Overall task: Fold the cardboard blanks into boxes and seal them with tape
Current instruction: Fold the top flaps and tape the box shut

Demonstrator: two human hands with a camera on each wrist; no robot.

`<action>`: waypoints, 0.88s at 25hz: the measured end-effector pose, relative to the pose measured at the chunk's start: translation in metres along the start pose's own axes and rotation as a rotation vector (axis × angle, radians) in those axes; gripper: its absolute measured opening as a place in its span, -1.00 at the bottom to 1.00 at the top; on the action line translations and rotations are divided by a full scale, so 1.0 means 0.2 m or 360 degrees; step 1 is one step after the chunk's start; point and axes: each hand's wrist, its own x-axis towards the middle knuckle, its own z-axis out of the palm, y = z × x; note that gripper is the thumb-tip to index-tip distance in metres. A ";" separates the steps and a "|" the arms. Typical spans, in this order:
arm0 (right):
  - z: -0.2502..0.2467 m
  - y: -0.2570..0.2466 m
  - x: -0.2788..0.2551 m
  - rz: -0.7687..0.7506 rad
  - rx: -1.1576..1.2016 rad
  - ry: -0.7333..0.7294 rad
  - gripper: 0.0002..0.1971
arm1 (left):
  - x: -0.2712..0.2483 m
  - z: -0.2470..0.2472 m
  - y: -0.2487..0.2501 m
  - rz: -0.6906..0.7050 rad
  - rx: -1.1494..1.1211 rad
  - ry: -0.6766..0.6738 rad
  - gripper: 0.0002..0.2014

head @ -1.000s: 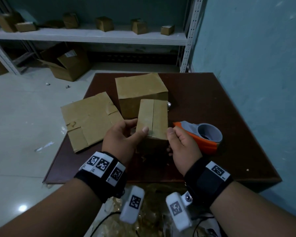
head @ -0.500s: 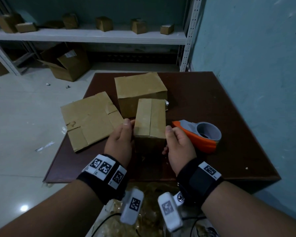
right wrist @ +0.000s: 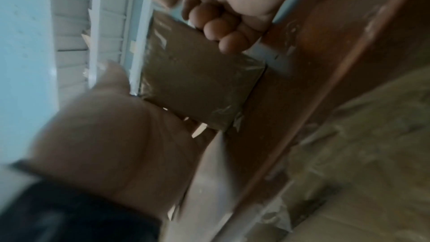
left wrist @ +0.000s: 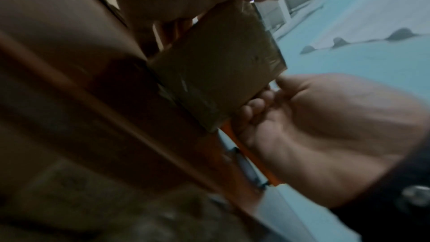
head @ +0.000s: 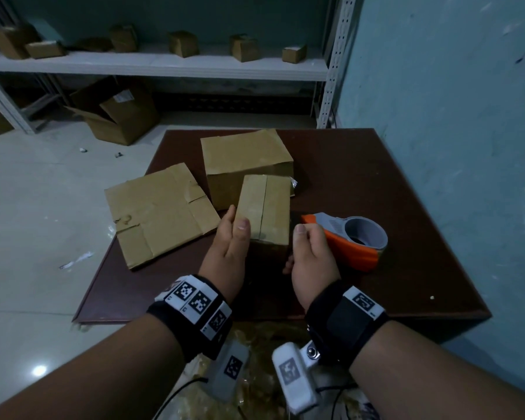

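A small folded cardboard box [head: 264,207] with a seam down its top is held over the brown table [head: 376,183] between both hands. My left hand [head: 234,234] grips its left side, thumb on the top edge and fingertips [right wrist: 209,28] curled onto its face. My right hand [head: 306,253] holds the right side, thumb at the top edge and fingers [left wrist: 253,104] curled against the lower edge. Shiny tape shows on the box [left wrist: 216,73] sides. An orange tape dispenser [head: 349,241] lies just right of my right hand. A flat cardboard blank [head: 158,210] lies at the left.
A larger closed box [head: 246,162] stands right behind the small one. A blue wall [head: 452,116] borders the table's right side. Beyond are a white shelf [head: 164,65] with several small boxes and an open carton [head: 115,113] on the floor. Crumpled plastic [head: 255,344] lies below the near edge.
My left thumb has come off the box's near face and now sits on its top left edge. The left hand has slid along the left side. The right hand stays put.
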 end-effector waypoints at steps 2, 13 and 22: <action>0.00 0.00 -0.04 -0.0174 -0.0057 -0.0033 -0.71 | 0.02 -0.03 -0.05 0.0048 0.0117 -0.0075 -0.09; -0.07 0.04 -0.01 -0.0524 -0.0755 -0.0444 -0.28 | 0.08 -0.10 -0.13 0.0270 0.0298 -0.0308 0.17; -0.07 0.07 -0.02 -0.0625 -0.0737 -0.0369 -0.39 | 0.07 -0.15 -0.12 0.0431 0.0418 -0.0425 0.12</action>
